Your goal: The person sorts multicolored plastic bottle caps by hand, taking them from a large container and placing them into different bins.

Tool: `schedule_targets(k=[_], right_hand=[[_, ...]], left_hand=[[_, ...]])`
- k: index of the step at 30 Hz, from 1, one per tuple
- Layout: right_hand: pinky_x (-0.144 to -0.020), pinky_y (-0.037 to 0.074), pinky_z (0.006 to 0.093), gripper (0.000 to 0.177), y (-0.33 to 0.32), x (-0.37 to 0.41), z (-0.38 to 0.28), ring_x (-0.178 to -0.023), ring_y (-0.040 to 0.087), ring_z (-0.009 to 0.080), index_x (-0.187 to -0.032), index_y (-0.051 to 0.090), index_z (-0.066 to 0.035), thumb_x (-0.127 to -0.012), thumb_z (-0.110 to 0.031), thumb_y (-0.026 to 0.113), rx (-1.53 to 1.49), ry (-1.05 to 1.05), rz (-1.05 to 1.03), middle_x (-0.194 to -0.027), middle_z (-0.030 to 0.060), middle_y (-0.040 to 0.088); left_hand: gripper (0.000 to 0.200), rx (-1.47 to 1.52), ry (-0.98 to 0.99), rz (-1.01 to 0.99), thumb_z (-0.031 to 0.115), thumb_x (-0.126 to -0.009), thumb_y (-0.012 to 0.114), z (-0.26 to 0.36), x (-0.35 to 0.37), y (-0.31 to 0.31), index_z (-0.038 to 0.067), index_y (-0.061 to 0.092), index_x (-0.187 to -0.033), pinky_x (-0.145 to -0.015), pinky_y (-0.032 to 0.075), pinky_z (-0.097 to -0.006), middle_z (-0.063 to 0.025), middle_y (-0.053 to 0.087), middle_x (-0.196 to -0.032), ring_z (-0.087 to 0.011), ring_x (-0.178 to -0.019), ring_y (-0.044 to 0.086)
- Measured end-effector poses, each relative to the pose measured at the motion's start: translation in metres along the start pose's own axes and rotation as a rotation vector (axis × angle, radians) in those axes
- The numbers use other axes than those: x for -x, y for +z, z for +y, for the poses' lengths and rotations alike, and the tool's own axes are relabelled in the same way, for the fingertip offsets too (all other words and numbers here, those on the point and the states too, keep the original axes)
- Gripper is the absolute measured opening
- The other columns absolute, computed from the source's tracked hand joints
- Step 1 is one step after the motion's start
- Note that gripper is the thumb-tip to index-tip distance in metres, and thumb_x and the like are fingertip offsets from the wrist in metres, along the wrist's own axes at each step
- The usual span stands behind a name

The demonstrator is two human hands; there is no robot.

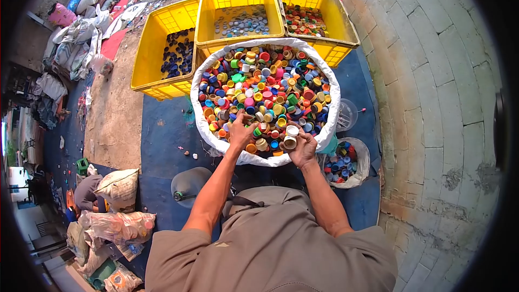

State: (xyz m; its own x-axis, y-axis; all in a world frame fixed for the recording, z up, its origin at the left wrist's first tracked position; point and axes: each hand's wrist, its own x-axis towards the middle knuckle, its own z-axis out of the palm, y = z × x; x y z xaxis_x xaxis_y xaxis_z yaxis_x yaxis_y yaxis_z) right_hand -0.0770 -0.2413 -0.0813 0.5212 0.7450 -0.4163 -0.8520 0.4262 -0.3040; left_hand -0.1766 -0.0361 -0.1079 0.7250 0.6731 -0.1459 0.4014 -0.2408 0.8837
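Observation:
A large round white sack (335,97) with a rolled rim stands in front of me, filled with plastic bottle caps (265,86) in many colours. My left hand (241,131) reaches over the near rim into the caps. Its thumb and forefinger are apart and touch caps at the surface; I see nothing clearly held. At the near right edge of the sack, my right hand (305,150) is closed on white bottle caps (290,141), one above the other. The upper one is whiter, and the lower shows its hollow, brownish inside.
Behind the sack stand three yellow crates: the left crate (146,48) holds dark caps, the middle crate (242,38) pale blue-grey ones, the right crate (346,27) red-orange ones. A smaller sack of caps (363,170) sits at right, near a block wall (432,103). Stuffed bags (119,227) lie left.

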Motion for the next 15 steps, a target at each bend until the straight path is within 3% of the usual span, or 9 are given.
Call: schedule_targets(k=[6, 11, 15], right_hand=[[-0.076, 0.055, 0.0431, 0.056, -0.011, 0.013, 0.001, -0.096, 0.061, 0.0313, -0.127, 0.048, -0.006, -0.074, -0.022, 0.054, 0.001, -0.008, 0.014, -0.114, 0.0160, 0.059], [-0.077, 0.054, 0.0436, 0.056, -0.014, 0.019, 0.001, -0.095, 0.062, 0.0317, -0.129, 0.045, -0.007, -0.075, -0.021, 0.054, 0.016, 0.000, 0.007, -0.112, 0.0139, 0.060], [-0.077, 0.054, 0.0437, 0.055, -0.012, 0.022, 0.001, -0.095, 0.063, 0.0305, -0.129, 0.045, -0.008, -0.076, -0.022, 0.054, 0.018, 0.004, 0.000, -0.111, 0.0134, 0.060]], left_hand=[[0.048, -0.327, 0.359, -0.058, 0.014, -0.073, 0.072, 0.002, -0.001, 0.015, 0.006, 0.055, -0.117, -0.078, 0.051, -0.0427, -0.0177, 0.067, -0.097, -0.0361, -0.090, 0.065], [0.035, -0.531, 0.382, -0.130, 0.013, -0.079, 0.063, 0.001, -0.005, 0.022, 0.009, 0.055, -0.113, -0.065, 0.052, -0.0453, -0.0155, 0.067, -0.082, -0.0352, -0.075, 0.065], [0.029, -0.398, 0.366, -0.105, 0.016, -0.080, 0.065, 0.001, -0.006, 0.024, 0.007, 0.059, -0.107, -0.067, 0.053, -0.0418, -0.0158, 0.068, -0.084, -0.0337, -0.076, 0.066]])
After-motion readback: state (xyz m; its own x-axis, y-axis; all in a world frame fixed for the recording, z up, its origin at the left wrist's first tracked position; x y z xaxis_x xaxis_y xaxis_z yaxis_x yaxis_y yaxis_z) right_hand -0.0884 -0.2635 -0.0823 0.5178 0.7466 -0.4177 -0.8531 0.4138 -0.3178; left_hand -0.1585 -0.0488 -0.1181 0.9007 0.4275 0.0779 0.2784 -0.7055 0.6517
